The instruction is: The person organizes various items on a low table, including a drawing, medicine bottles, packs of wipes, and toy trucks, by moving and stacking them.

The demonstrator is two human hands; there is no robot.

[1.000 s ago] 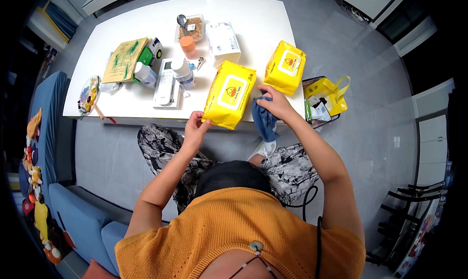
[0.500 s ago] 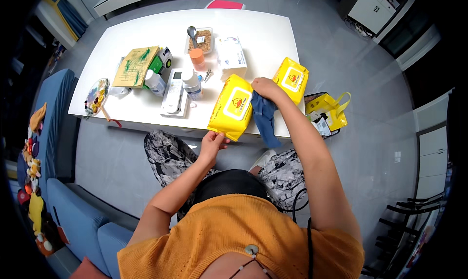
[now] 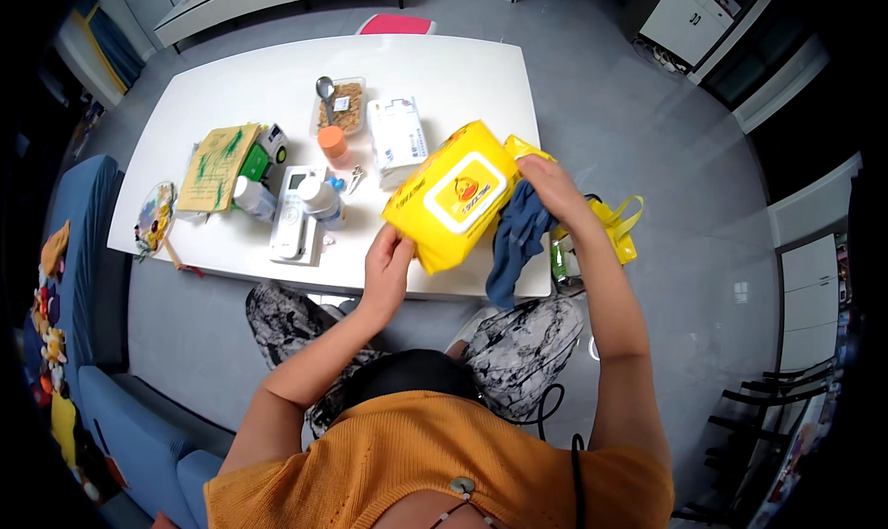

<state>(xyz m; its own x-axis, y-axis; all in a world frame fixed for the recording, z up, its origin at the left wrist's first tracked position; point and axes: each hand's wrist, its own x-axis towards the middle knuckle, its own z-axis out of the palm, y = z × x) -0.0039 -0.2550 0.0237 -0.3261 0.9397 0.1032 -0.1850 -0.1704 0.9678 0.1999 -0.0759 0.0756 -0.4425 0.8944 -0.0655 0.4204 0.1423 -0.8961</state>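
Note:
My left hand (image 3: 388, 268) pinches the near left corner of a yellow wet-wipes pack (image 3: 430, 224), which is tilted over the right part of the table. My right hand (image 3: 555, 192) is closed on a crumpled dark blue cloth (image 3: 516, 242) that hangs down over the table's front edge, close beside the pack's right end. Whether the right fingers also touch the pack cannot be made out. Behind them, a second yellow wipes pack (image 3: 524, 147) is mostly hidden.
On the white table (image 3: 222, 90) stand a tissue pack (image 3: 398, 136), a food tub with a spoon (image 3: 347, 108), an orange-capped jar (image 3: 334, 144), white bottles (image 3: 322, 202), a boxed remote (image 3: 294, 224) and a cardboard piece (image 3: 218, 168). A yellow bag (image 3: 622, 228) sits beyond the right edge.
The wipes pack has been raised and turned, its right end swinging up and covering more of the second pack. My right hand and the cloth have shifted right; the whole view has moved a little.

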